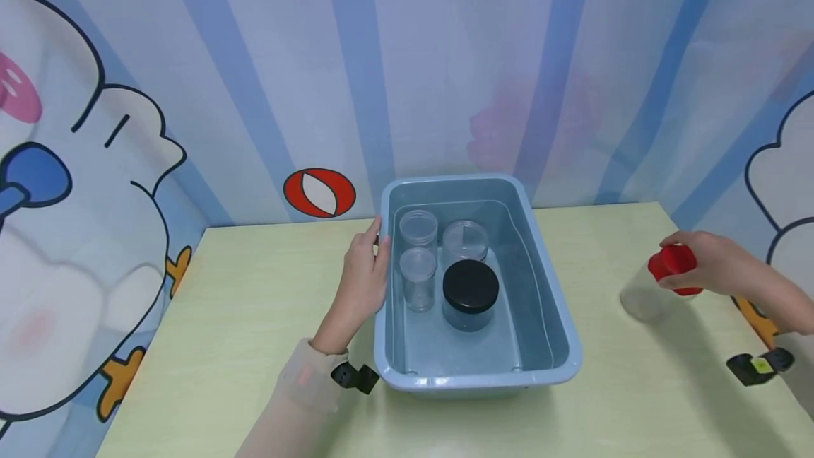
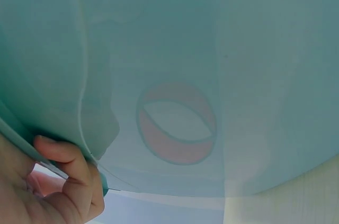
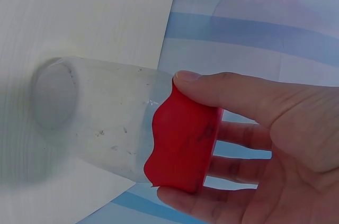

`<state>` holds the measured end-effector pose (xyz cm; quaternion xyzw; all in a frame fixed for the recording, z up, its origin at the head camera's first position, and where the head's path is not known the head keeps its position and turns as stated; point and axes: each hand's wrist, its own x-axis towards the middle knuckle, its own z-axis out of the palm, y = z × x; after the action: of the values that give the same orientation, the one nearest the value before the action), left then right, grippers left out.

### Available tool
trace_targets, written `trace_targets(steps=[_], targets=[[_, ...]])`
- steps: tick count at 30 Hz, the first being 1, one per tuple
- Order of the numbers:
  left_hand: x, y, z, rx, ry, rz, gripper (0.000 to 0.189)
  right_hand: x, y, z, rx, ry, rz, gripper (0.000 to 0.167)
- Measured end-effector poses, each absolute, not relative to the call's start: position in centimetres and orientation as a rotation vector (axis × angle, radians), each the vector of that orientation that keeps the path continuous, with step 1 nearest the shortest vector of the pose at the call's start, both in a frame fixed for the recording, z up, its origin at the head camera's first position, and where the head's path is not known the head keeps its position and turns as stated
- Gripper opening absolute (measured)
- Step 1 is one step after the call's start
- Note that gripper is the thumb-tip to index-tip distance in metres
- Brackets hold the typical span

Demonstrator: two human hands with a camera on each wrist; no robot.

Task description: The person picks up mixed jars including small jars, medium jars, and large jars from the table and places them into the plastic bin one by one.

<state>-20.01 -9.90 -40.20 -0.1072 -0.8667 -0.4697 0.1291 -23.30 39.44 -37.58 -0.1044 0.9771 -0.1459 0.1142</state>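
Note:
My left hand (image 1: 364,271) grips the left rim of a blue plastic basin (image 1: 478,378). In the left wrist view, curled fingers (image 2: 79,173) hold the rim. Far to the right, my right hand (image 1: 718,263) holds a clear jar (image 3: 114,115) by its red, wavy-edged lid (image 3: 185,134). The jar looks slightly tilted, its base at or near the table; I cannot tell whether they touch. Inside the basin stand a black-lidded jar (image 1: 470,287), two narrow clear jars (image 1: 418,227) along the left side, and a wider clear jar (image 1: 466,239) behind the black lid.
The pale wooden table (image 1: 254,316) carries the basin near its back edge. Behind it hangs a striped blue backdrop (image 1: 439,76) with cartoon prints. Small black devices (image 1: 355,377) are worn on both wrists.

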Motion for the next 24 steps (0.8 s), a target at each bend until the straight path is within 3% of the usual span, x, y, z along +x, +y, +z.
trace_targets(steps=[24], targets=[[-20.03,-9.87,-40.35,-0.284,-2.534,-1.381,0.051,-23.07,39.33,-36.63,-0.344,2.853,-0.388,0.067]])
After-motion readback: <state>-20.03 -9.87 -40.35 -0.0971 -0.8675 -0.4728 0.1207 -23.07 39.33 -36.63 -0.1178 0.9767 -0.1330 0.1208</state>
